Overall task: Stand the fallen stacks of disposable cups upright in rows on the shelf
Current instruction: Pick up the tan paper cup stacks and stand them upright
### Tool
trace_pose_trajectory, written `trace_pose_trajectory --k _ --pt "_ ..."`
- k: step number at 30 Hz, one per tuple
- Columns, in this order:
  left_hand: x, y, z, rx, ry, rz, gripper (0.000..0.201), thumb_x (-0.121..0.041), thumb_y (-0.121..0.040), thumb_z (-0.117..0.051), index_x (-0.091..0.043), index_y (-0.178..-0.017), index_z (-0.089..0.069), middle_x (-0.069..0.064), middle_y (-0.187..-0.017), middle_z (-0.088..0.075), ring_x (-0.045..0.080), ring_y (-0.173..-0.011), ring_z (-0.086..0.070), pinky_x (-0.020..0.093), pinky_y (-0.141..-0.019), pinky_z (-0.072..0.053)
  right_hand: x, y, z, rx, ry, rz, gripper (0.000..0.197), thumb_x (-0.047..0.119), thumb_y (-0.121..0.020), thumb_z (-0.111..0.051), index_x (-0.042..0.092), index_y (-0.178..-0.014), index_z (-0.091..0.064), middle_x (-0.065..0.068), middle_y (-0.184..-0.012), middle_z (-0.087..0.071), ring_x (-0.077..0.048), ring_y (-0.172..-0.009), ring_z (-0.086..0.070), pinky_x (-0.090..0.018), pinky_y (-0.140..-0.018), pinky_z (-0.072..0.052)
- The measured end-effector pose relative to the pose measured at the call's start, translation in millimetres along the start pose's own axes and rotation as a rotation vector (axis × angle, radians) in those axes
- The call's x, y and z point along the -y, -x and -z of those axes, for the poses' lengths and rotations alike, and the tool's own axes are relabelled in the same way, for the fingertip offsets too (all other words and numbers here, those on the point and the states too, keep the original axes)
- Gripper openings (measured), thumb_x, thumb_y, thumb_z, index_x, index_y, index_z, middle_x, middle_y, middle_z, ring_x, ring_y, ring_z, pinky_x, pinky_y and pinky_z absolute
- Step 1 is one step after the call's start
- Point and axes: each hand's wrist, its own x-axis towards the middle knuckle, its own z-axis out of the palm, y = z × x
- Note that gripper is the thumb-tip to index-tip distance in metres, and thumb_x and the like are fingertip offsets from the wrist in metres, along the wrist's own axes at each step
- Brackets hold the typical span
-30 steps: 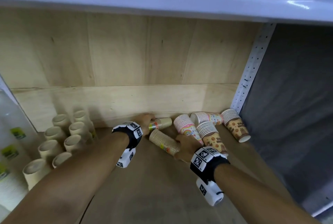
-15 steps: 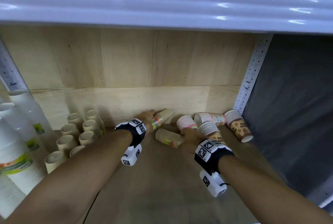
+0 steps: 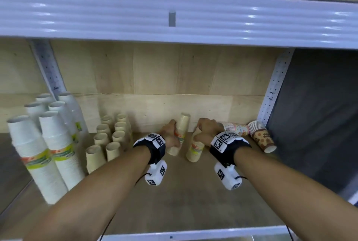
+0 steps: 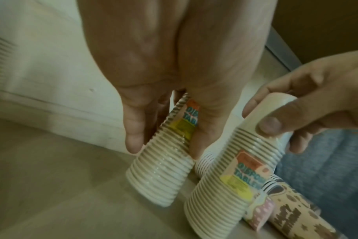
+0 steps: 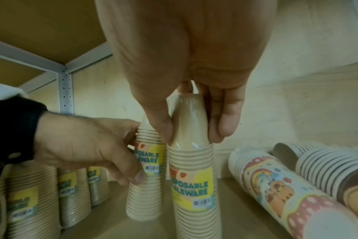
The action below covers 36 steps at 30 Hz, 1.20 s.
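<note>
Two beige cup stacks with yellow labels stand mouth down on the wooden shelf (image 3: 193,198). My left hand (image 3: 172,134) grips the left stack (image 3: 181,130) around its middle; this stack (image 5: 147,177) leans slightly. My right hand (image 3: 203,130) pinches the top of the right stack (image 3: 194,149), and in the right wrist view that stack (image 5: 192,177) stands straight on the board. To the right, a rainbow-printed stack (image 3: 235,128) and a brown-patterned stack (image 3: 261,138) lie on their sides. The rainbow stack (image 5: 286,186) lies close beside the right beige stack.
Several upright beige stacks (image 3: 108,140) stand in rows to the left, with tall white cup stacks (image 3: 50,143) further left. A perforated post (image 3: 271,93) bounds the shelf on the right. The upper shelf's edge (image 3: 174,17) hangs overhead. The wooden back wall is just behind the stacks.
Both beige stacks lay on their sides a second ago; each hand has tipped its stack up onto its mouth. The head view has drawn back and risen.
</note>
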Motion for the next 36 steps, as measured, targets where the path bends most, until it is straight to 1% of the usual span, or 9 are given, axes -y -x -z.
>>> trace_pose_trajectory --k 3,5,10,13,17,21,24,29,36 --pt "1.9 10.2 -6.4 0.004 0.044 0.011 0.073 -0.005 -0.067 -0.082 -0.018 -0.125 -0.04 0.005 -0.115 -0.058 0.028 -0.108 -0.057 0.041 -0.088 -0.051 5.2 7.2 2.0 0.007 -0.017 -0.003 0.033 0.034 -0.074 -0.066 0.022 -0.1 -0.049 0.003 -0.086 -0.05 -0.019 -0.079 -0.052 -0.027 -0.06 -0.037" --pt "2.4 15.0 -10.6 -0.002 0.065 0.011 0.076 -0.003 -0.066 -0.082 -0.017 -0.129 -0.041 0.005 -0.119 -0.058 0.027 -0.112 -0.056 0.04 -0.09 -0.05 8.5 9.7 0.6 0.017 -0.029 -0.01 0.033 0.03 -0.078 -0.065 0.019 -0.105 -0.051 0.004 -0.085 -0.05 -0.018 -0.077 -0.051 -0.025 -0.054 -0.03" --pt "4.2 25.7 -18.8 0.023 0.095 0.027 0.078 -0.006 -0.067 -0.083 -0.019 -0.131 -0.041 0.004 -0.121 -0.06 0.026 -0.113 -0.057 0.038 -0.09 -0.05 18.3 9.1 -11.4 -0.016 -0.042 0.011 0.033 0.025 -0.08 -0.064 0.014 -0.109 -0.054 -0.005 -0.108 -0.06 -0.023 -0.085 -0.054 -0.03 -0.069 -0.045" --pt "7.3 30.3 -22.4 0.017 0.086 0.033 0.078 -0.01 -0.065 -0.085 -0.019 -0.13 -0.043 0.003 -0.121 -0.061 0.025 -0.112 -0.058 0.041 -0.092 -0.051 19.4 11.6 -15.3 -0.028 -0.049 0.006 0.031 0.024 -0.082 -0.062 0.013 -0.11 -0.053 -0.006 -0.107 -0.058 -0.023 -0.083 -0.053 -0.032 -0.069 -0.044" --pt "10.2 33.6 -22.7 0.02 0.1 0.029 0.075 -0.012 -0.068 -0.084 -0.02 -0.131 -0.044 0.001 -0.121 -0.062 0.024 -0.113 -0.059 0.04 -0.093 -0.05 18.6 10.9 -16.6 -0.038 -0.061 0.002 0.033 0.028 -0.081 -0.061 0.015 -0.109 -0.053 -0.003 -0.108 -0.06 -0.025 -0.089 -0.06 -0.032 -0.07 -0.048" --pt "3.8 35.7 -10.7 0.038 0.15 0.001 0.07 -0.012 -0.072 -0.081 -0.021 -0.13 -0.044 0.0 -0.117 -0.061 0.024 -0.111 -0.058 0.041 -0.093 -0.051 20.1 9.1 -13.0 -0.05 -0.063 0.024 0.033 0.036 -0.074 -0.062 0.019 -0.1 -0.051 -0.002 -0.103 -0.061 -0.023 -0.085 -0.06 -0.032 -0.07 -0.051" --pt "-4.9 35.8 4.1 -0.005 0.163 -0.043 0.067 -0.019 -0.073 -0.08 -0.022 -0.13 -0.045 0.003 -0.115 -0.06 0.024 -0.105 -0.059 0.038 -0.089 -0.052 20.5 8.1 -6.9 -0.05 -0.042 0.052 0.04 0.034 -0.075 -0.06 0.018 -0.11 -0.052 -0.004 -0.109 -0.058 -0.025 -0.09 -0.056 -0.031 -0.07 -0.046" --pt "-20.5 34.9 24.5 -0.061 0.128 -0.074 0.057 -0.036 -0.078 -0.076 -0.023 -0.128 -0.051 0.006 -0.116 -0.059 0.023 -0.103 -0.06 0.034 -0.089 -0.05 21.4 2.3 -3.0 -0.07 0.005 0.047 0.044 0.028 -0.08 -0.065 0.012 -0.12 -0.056 -0.009 -0.119 -0.059 -0.027 -0.102 -0.059 -0.032 -0.079 -0.05" --pt "-33.9 39.4 33.5 -0.032 -0.004 -0.104 0.037 -0.031 -0.086 -0.067 -0.02 -0.121 -0.064 0.003 -0.112 -0.056 0.02 -0.099 -0.057 0.028 -0.079 -0.045 28.6 3.6 0.1 -0.067 0.051 0.061 0.042 0.021 -0.08 -0.065 0.009 -0.12 -0.059 -0.01 -0.119 -0.061 -0.028 -0.103 -0.063 -0.031 -0.079 -0.052"
